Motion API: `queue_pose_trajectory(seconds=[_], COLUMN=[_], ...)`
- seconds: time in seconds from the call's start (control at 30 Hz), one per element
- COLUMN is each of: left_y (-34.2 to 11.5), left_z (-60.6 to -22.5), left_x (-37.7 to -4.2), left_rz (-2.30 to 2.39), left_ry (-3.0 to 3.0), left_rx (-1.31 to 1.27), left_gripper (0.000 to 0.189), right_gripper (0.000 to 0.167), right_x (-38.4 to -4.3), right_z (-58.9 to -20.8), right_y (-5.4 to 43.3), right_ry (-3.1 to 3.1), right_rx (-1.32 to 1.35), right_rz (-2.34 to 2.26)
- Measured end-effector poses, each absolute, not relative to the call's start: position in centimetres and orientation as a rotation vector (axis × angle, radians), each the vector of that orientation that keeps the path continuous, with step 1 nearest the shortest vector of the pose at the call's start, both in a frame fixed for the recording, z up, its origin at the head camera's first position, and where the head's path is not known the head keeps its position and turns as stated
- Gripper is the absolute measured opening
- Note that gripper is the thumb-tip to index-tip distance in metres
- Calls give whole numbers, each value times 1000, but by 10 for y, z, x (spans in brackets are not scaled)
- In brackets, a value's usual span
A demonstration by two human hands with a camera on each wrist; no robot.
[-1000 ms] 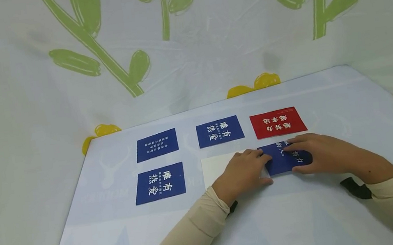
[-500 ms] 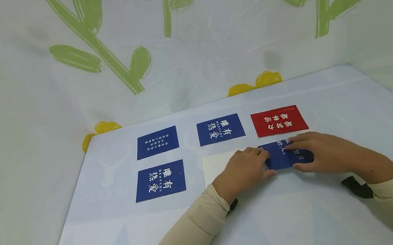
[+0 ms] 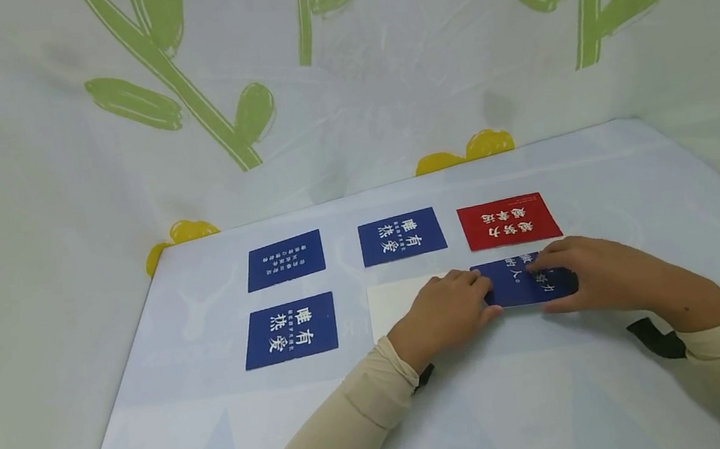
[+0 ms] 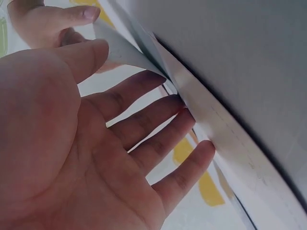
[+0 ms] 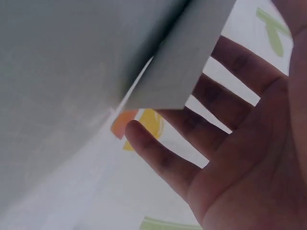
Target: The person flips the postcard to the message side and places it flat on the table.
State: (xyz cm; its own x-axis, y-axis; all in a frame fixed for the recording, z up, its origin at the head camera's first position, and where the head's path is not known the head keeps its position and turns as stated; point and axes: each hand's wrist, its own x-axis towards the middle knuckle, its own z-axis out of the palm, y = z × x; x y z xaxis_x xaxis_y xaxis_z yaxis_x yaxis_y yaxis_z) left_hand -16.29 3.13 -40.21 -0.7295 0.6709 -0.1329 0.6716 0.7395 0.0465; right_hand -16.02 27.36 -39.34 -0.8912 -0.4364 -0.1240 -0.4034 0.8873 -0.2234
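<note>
In the head view, a blue card point(image 3: 512, 292) with white characters lies between both hands at the right end of a white sheet point(image 3: 393, 300). My left hand point(image 3: 445, 312) rests over the sheet, its fingertips and thumb at the card's left edge. In the left wrist view, the fingers point(image 4: 158, 139) reach nearly straight to the white paper. My right hand point(image 3: 606, 275) holds the card's right end, index finger on top and thumb at the near edge. The right wrist view shows the card's pale underside point(image 5: 177, 72) raised in front of the fingers.
Beyond the hands lie a red card point(image 3: 508, 221), a blue card point(image 3: 372, 242) and another blue card point(image 3: 256, 268). One more blue card point(image 3: 256, 344) lies left of the white sheet. The pale table point(image 3: 222, 424) meets a leaf-patterned cloth point(image 3: 384, 100) at its far edge.
The right hand has shifted slightly right and bent more, its thumb near the card's lower right edge. The left hand has barely moved. The other cards stay in place.
</note>
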Motion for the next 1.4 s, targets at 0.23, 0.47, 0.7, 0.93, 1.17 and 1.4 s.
queue_pose_trajectory(seconds=[0.23, 0.47, 0.7, 0.93, 1.17, 1.4], left_y=[31, 30, 32, 33, 32, 32], left_z=[-402, -401, -403, -402, -401, -401], left_x=[-163, -163, -167, -167, -167, -167], left_rz=[15, 66, 65, 0, 70, 299], left_ry=[2802, 2816, 2856, 2966, 3108, 3082], left_rx=[1089, 1084, 1103, 1125, 1076, 1085], left_gripper=[43, 41, 39, 38, 28, 22], right_gripper=[51, 38, 31, 30, 28, 29], right_x=[-160, -160, -160, -161, -162, -159], right_z=[-392, -390, -389, -389, -386, -384], right_y=[275, 274, 275, 273, 271, 272], right_ry=[2870, 2887, 2935, 2938, 2932, 2940], right_rx=[-631, -634, -671, -645, -609, -597], right_rz=[-302, -363, -375, -407, -478, -491])
